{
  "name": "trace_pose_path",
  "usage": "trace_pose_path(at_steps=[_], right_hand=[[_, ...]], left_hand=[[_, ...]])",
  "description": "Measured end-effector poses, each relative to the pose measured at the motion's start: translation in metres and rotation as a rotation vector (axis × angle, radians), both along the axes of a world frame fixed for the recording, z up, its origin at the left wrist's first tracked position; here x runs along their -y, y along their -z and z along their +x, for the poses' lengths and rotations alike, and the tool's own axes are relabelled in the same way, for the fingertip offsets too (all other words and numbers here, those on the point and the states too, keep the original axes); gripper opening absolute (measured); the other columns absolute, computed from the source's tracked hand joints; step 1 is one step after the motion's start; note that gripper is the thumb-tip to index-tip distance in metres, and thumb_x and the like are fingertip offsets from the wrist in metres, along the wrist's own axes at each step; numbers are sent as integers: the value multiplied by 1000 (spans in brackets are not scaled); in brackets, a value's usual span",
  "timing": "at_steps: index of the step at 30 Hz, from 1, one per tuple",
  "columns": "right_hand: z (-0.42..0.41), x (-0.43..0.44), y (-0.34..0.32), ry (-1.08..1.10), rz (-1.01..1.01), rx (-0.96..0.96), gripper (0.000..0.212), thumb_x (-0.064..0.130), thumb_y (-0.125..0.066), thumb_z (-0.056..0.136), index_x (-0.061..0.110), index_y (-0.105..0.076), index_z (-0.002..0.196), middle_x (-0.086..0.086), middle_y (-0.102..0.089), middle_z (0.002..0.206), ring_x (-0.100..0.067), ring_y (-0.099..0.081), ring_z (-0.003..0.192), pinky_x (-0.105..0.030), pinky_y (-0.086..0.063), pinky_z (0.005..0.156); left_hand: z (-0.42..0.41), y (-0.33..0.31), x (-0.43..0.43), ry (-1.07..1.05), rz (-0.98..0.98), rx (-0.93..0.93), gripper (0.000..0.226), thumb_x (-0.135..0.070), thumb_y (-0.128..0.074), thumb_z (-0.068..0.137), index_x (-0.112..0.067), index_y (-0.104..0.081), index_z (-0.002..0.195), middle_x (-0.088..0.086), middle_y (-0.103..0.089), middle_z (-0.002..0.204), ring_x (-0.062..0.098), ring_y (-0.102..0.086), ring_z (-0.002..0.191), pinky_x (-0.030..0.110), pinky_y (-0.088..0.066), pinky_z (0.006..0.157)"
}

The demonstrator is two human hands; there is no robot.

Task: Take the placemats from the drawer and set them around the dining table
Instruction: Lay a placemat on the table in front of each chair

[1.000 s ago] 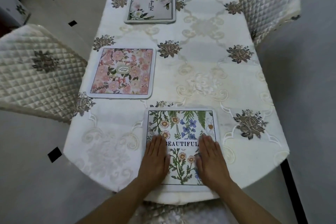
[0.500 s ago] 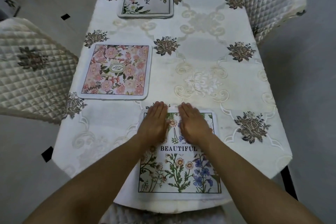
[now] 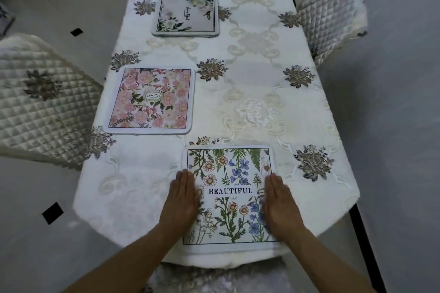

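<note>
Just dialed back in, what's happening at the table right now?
A person is laying placemats on the dining table. Both hands lie flat and open on the wildflower "BEAUTIFUL" placemat at the near end: the left hand on its left edge, the right hand on its right edge, apparently smoothing or squaring it. A pink floral placemat lies on the left side, and a pale white-flower placemat sits at the far left. The right side has no mat yet.
</note>
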State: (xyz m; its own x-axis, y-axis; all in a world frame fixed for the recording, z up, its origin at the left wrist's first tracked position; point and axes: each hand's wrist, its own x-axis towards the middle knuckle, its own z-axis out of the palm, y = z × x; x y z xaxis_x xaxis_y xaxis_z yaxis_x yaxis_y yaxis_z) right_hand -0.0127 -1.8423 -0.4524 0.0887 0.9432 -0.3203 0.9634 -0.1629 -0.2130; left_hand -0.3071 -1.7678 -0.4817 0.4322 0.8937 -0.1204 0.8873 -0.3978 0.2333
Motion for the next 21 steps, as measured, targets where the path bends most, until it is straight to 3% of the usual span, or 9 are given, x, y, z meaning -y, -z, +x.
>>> trace_pose_path(at_steps=[3, 7, 10, 12, 14, 16, 19, 21], right_hand=[[-14, 61, -9, 19, -71, 18, 65, 35, -9, 99, -3, -33, 145, -20, -34, 152, -37, -34, 139, -47, -34, 110], [-32, 100, -20, 63, -231, 57, 66, 32, -3, 101, 5, -52, 136, -16, -44, 147, -33, -44, 134, -45, -39, 105], [-40, 93, -45, 54, -227, 73, 57, 32, -11, 100, 12, -36, 147, -11, -25, 158, -28, -24, 146, -44, -23, 115], [-46, 82, -72, 36, -274, 54, 51, 31, -23, 98, 12, -36, 144, -11, -28, 156, -25, -24, 145, -43, -23, 116], [-53, 66, -100, 52, -268, 61, 34, 35, -34, 96, 14, -53, 114, -10, -52, 134, -26, -47, 123, -36, -38, 100], [-59, 48, -123, 86, -227, 30, 21, 38, -42, 93, 19, -49, 94, -9, -59, 117, -24, -55, 101, -33, -44, 84], [-71, 18, -156, 11, -87, 25, 24, 36, -46, 92, 16, -55, 103, -7, -57, 110, -25, -57, 100, -33, -45, 77], [-83, -2, -184, -50, 3, 10, 22, 37, -47, 91, 17, -53, 99, -6, -56, 101, -24, -58, 94, -33, -46, 72]], left_hand=[[-13, -12, 54, 2, -80, -35, 61, -35, -21, 100, 7, -25, 145, 26, -21, 154, 39, -15, 145, 44, -12, 116], [-23, -31, 83, 45, -141, -104, 67, -42, -24, 96, 6, -40, 139, 23, -37, 148, 39, -32, 137, 39, -8, 114], [-22, -52, 75, 74, -179, -161, 72, -46, -42, 84, 6, -49, 133, 24, -45, 142, 39, -50, 126, 46, -36, 110], [-22, -75, 65, 69, -205, -224, 72, -44, -43, 85, 2, -39, 141, 21, -41, 147, 39, -43, 132, 51, -32, 111], [-25, -100, 55, 60, -173, -209, 62, -40, -35, 87, -6, -44, 138, 16, -52, 135, 36, -46, 127, 47, -31, 110], [-29, -129, 42, 28, -94, -173, 47, -40, -34, 88, -14, -52, 123, 9, -60, 117, 30, -55, 112, 41, -37, 100], [-41, -176, 26, -27, -11, -179, 37, -41, -42, 93, -16, -50, 118, 7, -58, 113, 29, -53, 107, 39, -39, 90], [-54, -201, 19, -83, 49, -171, 36, -43, -43, 93, -16, -50, 116, 7, -59, 110, 28, -54, 103, 39, -41, 85]])
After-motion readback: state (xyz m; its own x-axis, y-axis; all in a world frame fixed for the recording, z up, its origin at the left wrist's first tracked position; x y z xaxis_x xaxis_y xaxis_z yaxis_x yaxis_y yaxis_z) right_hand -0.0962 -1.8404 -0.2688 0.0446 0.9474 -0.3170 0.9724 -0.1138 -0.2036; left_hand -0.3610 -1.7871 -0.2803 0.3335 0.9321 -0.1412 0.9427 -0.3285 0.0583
